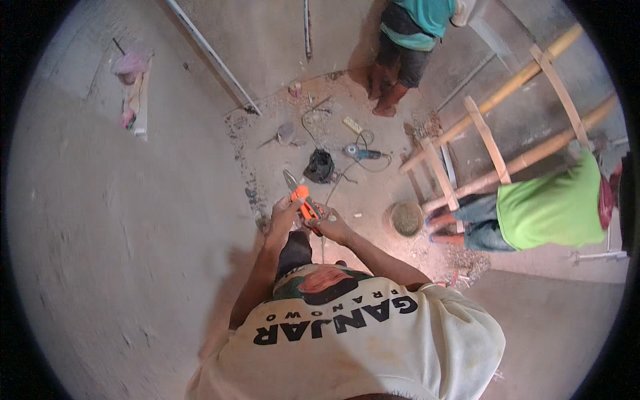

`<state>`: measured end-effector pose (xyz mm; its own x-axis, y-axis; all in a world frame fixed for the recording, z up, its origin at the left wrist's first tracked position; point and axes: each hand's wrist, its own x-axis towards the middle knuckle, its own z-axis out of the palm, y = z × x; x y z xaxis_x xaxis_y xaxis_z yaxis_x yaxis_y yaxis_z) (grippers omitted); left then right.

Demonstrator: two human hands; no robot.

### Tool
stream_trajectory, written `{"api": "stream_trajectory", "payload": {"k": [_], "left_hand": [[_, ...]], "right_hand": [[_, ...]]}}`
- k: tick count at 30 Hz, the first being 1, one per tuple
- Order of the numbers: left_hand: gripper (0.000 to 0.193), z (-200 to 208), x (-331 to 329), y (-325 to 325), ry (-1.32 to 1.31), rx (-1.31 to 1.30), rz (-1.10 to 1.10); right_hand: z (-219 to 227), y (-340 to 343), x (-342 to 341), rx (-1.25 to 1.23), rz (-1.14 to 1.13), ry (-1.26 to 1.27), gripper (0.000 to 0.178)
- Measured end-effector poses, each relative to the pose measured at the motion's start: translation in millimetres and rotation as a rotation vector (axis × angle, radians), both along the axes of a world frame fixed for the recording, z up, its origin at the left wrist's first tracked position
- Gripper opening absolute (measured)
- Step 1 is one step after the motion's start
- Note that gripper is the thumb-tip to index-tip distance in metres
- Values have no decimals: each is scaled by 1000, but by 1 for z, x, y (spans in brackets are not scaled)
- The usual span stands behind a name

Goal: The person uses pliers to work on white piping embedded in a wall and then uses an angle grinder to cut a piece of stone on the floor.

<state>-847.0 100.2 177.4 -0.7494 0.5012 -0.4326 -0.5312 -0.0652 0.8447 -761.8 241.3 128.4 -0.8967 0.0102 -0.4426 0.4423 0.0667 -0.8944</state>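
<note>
Orange-and-grey-handled pliers (304, 200) are held up in front of my body, their metal jaws pointing away and slightly left. My left hand (285, 213) is closed around the handle side near the jaws. My right hand (333, 225) grips the lower handle end, with its thumb on top. A small pale bit shows at the right fingers; what it is I cannot make out. Beyond the pliers, a black plastic bag (319, 166) lies on the floor.
A blue angle grinder (363, 153) with its cable, a white power strip (353, 125) and a bucket (406, 219) are on the floor. A bamboo ladder (490, 137) leans at right, beside a person in a green shirt (550, 200). Another person (403, 50) stands at the far wall.
</note>
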Motion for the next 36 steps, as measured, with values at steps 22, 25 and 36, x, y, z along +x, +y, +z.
{"api": "stream_trajectory", "payload": {"k": [22, 25, 36], "left_hand": [[33, -39, -388, 229, 118, -71, -324], [30, -49, -450, 288, 161, -67, -372], [31, -187, -639, 471, -130, -157, -393]], "right_hand": [[20, 217, -353, -127, -215, -307, 50], [-63, 266, -405, 264, -89, -239, 42], [-155, 427, -582, -29, -212, -133, 41]]}}
